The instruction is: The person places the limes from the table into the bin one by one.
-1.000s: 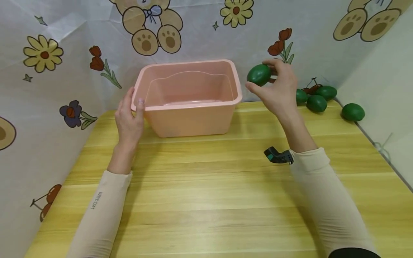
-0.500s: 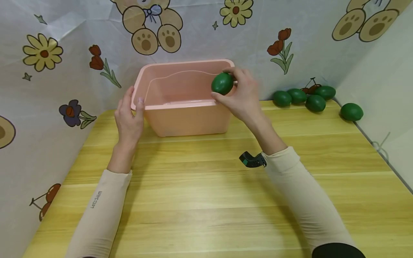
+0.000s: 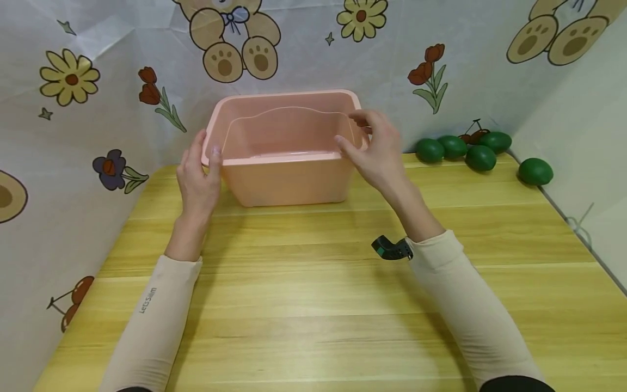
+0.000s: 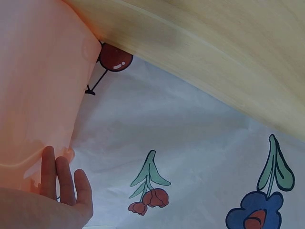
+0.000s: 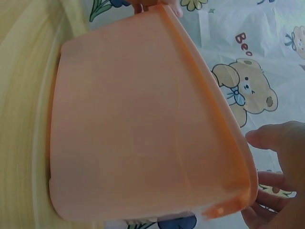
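A pink plastic bin (image 3: 289, 182) stands at the back of the wooden table. My left hand (image 3: 197, 177) holds its left rim, thumb over the edge and fingers along the outer wall; in the left wrist view, those fingers (image 4: 66, 176) lie nearly straight. Over the bin's right end, my right hand (image 3: 377, 149) is spread with thumb and fingertips apart, nothing between them. From the right wrist, the hand (image 5: 281, 162) shows just past the rim. The front wall hides part of the bin's floor, and no green fruit shows inside.
Several glossy green oval fruits, limes or avocados by their look, lie at the back right, one (image 3: 535, 171) apart near the table edge and another (image 3: 430, 151) nearest the bin. A cartoon-print cloth (image 3: 313, 60) hangs right behind the bin.
My right hand carried a green oval fruit leftward to the bin's right end and let it go there; the fruit is now out of sight. My left hand stayed at the rim.
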Tool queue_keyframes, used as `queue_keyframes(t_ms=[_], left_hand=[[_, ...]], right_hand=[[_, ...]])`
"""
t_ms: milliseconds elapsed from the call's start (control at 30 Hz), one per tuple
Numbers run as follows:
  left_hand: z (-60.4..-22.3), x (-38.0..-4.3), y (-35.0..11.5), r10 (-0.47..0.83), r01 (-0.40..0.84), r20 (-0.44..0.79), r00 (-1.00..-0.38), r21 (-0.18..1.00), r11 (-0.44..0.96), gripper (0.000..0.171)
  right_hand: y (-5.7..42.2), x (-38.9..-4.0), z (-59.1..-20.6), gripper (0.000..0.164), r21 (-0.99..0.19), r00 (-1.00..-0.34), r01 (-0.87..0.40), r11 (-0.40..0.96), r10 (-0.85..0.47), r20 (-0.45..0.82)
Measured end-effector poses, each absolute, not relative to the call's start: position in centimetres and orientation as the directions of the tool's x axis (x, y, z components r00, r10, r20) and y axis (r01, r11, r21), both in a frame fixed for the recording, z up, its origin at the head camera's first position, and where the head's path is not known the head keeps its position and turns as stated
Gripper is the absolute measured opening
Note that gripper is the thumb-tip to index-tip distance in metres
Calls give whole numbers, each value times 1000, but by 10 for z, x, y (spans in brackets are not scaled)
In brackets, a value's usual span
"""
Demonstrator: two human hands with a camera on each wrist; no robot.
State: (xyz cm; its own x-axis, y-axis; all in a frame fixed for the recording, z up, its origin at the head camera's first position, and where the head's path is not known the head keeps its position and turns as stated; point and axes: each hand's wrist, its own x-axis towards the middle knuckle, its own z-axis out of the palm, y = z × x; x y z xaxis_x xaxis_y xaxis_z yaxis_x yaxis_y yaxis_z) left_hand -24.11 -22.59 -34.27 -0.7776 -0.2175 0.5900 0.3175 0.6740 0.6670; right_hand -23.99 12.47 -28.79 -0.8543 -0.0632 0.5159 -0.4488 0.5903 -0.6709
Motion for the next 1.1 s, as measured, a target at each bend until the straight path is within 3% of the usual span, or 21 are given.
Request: queue_keyframes(t_ms=[733,1100], left_hand=[[-344,-238,-225,-243,314,586,-773,686,656,66],[-344,-239,-223,-232,333,603,-763,675,659,67]], right_hand=[[217,-247,-321,42,-712,-857,-281,643,167,488],[303,-254,-330,45,-808,-807,-37,587,460,371]])
